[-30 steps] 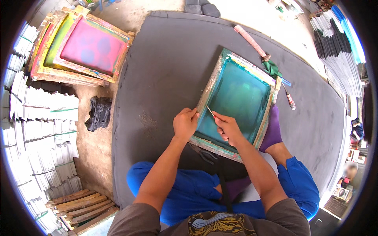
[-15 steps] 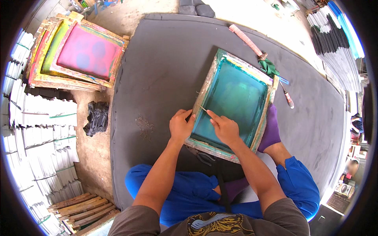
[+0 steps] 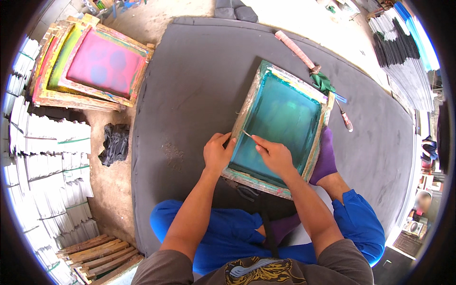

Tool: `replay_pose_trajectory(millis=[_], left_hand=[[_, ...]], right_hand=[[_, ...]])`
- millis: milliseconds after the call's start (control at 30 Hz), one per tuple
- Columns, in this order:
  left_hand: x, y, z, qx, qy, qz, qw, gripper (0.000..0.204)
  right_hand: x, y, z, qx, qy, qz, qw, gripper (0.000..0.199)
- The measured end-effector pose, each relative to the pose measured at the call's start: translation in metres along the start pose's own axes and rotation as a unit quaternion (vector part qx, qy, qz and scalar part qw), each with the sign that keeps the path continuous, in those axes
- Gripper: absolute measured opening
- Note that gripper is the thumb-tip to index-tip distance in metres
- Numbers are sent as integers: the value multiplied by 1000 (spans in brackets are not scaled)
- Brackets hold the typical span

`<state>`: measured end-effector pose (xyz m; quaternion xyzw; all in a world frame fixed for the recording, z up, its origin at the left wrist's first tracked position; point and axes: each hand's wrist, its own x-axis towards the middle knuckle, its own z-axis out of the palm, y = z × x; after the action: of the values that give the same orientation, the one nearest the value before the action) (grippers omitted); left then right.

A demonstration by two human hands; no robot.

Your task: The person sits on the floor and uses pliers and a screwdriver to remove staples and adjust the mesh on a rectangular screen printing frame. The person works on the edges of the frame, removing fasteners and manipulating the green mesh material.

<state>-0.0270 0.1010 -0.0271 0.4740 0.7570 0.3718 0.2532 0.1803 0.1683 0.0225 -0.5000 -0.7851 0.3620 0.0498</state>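
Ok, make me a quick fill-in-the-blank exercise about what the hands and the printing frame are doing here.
1. The right hand holds a thin ____ tool to the frame's edge.
2. The left hand steadies the wooden frame, whose mesh is ____ in colour.
3. The frame lies on a ____ mat.

Missing words: pointed; teal; grey

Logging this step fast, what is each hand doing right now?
Left hand: closed on the left edge of the teal-meshed wooden frame.
Right hand: pinching a thin tool, its tip at the frame's left edge.

Teal screen frame [image 3: 284, 118]; grey mat [image 3: 190, 85]; blue trousers [image 3: 223, 232].
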Motion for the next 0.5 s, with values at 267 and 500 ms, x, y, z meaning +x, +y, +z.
replay_pose_trajectory(millis=[267, 500], left_hand=[[-2, -4, 4, -2, 5, 9, 1000, 31], [-1, -2, 3, -8, -5, -8, 1000, 32]], right_hand=[[-9, -12, -4, -64, 33, 29, 997, 38], [-3, -9, 0, -70, 65, 2, 995, 36]])
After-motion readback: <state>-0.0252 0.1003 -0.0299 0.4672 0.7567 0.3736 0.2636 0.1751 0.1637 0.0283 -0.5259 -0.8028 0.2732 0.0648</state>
